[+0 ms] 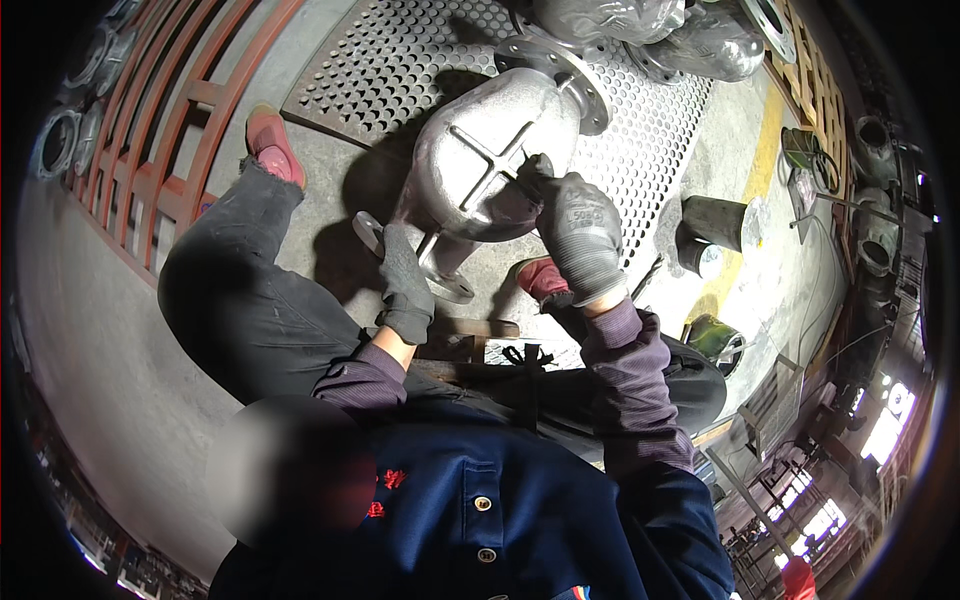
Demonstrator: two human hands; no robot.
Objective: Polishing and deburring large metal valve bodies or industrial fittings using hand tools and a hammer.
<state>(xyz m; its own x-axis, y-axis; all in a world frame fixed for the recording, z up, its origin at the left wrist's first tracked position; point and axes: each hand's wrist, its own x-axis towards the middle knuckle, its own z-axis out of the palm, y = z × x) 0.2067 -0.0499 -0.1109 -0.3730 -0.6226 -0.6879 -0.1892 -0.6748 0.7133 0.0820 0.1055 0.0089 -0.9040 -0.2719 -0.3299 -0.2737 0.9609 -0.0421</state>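
A silver metal casting (470,150), rounded like a pump or valve body with a raised cross-shaped rib, lies in front of me. A round bolt-holed flange is at its far end and smaller flanged outlets are at its near end. My left hand (405,290), in a grey glove, grips the casting beside the small left outlet; its fingertips are partly hidden. My right hand (580,230), gloved too, is closed over the right side of the casting, by the rib. Something dark sticks out at its fingers, but I cannot make out its kind.
Perforated metal plates (395,65) lie under and beyond the casting. Several plastic-wrapped castings (700,45) stand at the far right. Red metal racking (185,120) is on the left. A grey can (715,222) lies at right, near a green container (712,338). My red shoes (272,145) flank the casting.
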